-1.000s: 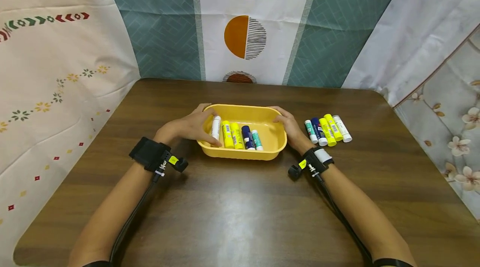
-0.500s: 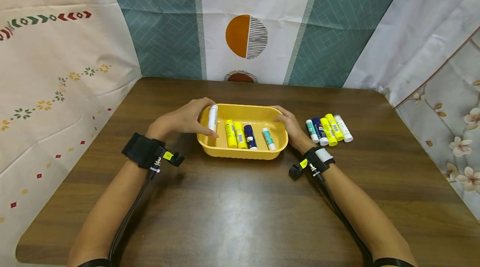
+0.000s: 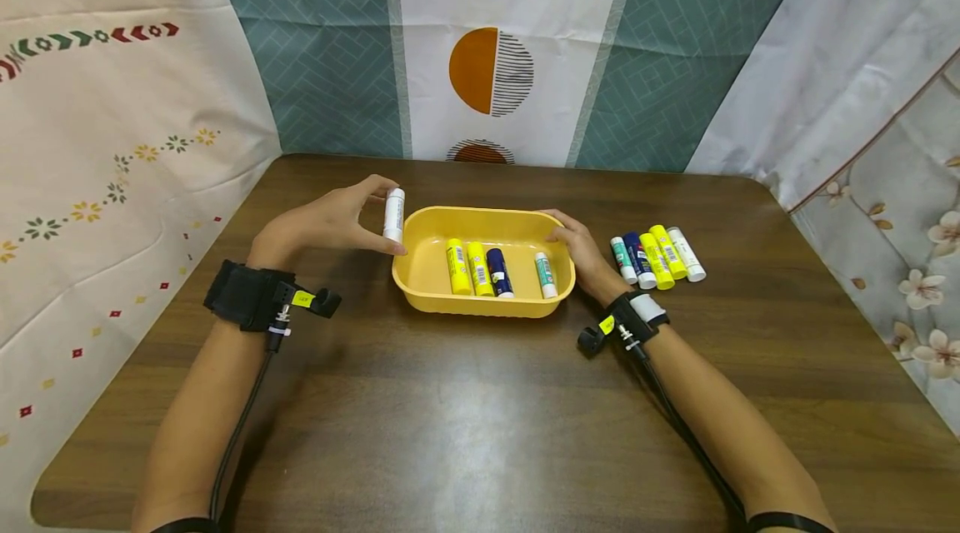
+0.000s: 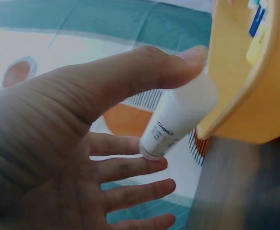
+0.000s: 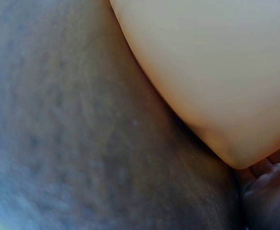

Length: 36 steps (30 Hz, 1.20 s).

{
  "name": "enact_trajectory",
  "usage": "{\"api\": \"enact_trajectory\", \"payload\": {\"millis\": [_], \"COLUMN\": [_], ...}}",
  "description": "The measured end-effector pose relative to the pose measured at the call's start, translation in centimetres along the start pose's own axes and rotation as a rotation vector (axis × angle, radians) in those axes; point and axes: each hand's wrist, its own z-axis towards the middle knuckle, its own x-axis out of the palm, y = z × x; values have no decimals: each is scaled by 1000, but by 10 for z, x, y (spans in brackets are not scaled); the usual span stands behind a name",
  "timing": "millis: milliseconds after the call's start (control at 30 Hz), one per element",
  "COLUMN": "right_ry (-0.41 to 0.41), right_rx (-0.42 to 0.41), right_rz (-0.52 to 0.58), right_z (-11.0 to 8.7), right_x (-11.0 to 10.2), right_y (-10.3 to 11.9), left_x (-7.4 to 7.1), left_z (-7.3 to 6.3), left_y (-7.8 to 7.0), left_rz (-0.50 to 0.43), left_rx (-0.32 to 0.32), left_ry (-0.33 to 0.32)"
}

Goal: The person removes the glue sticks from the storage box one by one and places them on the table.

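Observation:
My left hand point(image 3: 330, 221) pinches a white glue stick point(image 3: 393, 215) between thumb and fingertips, just off the left end of a yellow plastic tub point(image 3: 483, 306). In the left wrist view the glue stick point(image 4: 178, 117) spans from thumb to fingertips, with the tub's wall point(image 4: 269, 112) beside it. Inside the tub lie two yellow glue sticks point(image 3: 458, 266), a dark blue one point(image 3: 498, 272) and a teal-and-white one point(image 3: 546, 275). My right hand point(image 3: 585, 254) grips the tub's right end, thumb over the rim. The right wrist view is filled by skin and the tub's wall point(image 5: 216, 72).
Right of the tub, several glue sticks lie side by side on the brown wooden table point(image 3: 465, 408): teal-and-white point(image 3: 623, 261), dark blue point(image 3: 640, 262), yellow point(image 3: 656, 261) and white point(image 3: 686, 255). Patterned cloths point(image 3: 337, 50) hang behind the table and along both sides.
My left hand has lifted the white glue stick out of the tub and over its left rim. The teal-and-white stick inside has shifted right. My right hand has stayed on the tub.

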Motion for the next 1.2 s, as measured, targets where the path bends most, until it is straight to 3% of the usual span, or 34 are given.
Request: {"api": "enact_trajectory", "payload": {"millis": [200,467,733,1000,1200], "right_ry": [-4,-16,-2,-21,-6], "right_rx": [-3,-9,-23,-10,-16], "right_rz": [-1,-12,14,12,11], "right_z": [-1,0,2,0,0], "right_x": [-1,-3,-1,-2,-1], "right_y": [0,2,4,-1,-1], "left_x": [-5,-3,7,27,30], "left_z": [-5,-1,7,17,15], "left_y": [4,5,15,18,20], "left_rz": [32,78,48,68,70], "left_rx": [-70,-157,-124,-172,-193], "left_ry": [48,122,147,233,247]}}
